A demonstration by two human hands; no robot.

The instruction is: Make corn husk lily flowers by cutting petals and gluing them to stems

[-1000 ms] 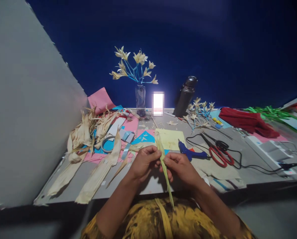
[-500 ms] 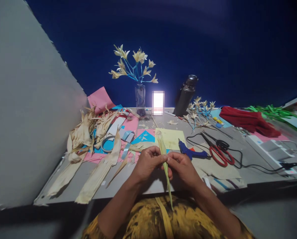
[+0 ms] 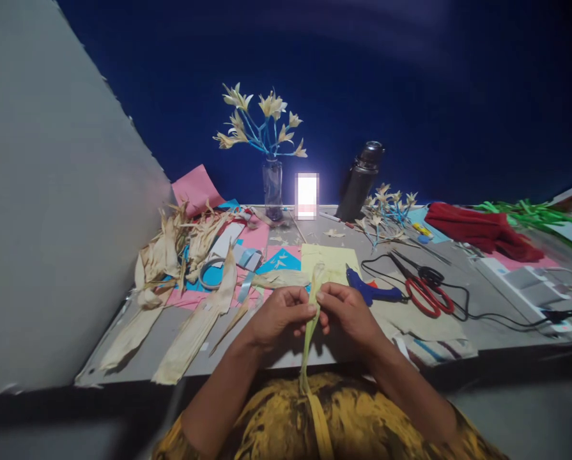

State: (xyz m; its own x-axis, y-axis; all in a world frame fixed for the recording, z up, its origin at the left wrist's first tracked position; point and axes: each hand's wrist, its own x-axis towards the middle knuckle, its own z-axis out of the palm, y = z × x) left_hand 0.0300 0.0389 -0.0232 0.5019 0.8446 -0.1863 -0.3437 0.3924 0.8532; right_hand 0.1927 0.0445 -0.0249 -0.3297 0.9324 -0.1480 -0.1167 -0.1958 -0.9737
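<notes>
Both hands meet over the table's front edge around a narrow, pale green-yellow husk strip [image 3: 307, 345]. My left hand [image 3: 284, 317] pinches the strip from the left between thumb and fingers. From the right, my right hand [image 3: 347, 312] grips it slightly higher, thumb and index finger closed on it. The strip's wider, wrinkled top stands up in front of a yellow paper sheet [image 3: 336, 255], and its thin tail hangs down to the patterned clothing. A blue glue gun [image 3: 376, 292] lies just beyond my right hand.
Dried husks [image 3: 194, 332] and a tape roll [image 3: 211, 273] lie left. Behind stand a glass vase [image 3: 272, 191] of husk flowers and a dark flask [image 3: 360, 182]. Red-handled scissors [image 3: 427, 297], a cable, a red cloth [image 3: 477, 230] and a power strip [image 3: 520, 294] are right.
The strip's top has tilted to the right and its tail has swung left. My right hand has moved up slightly along it, and my left hand a little left. The view has shifted slightly.
</notes>
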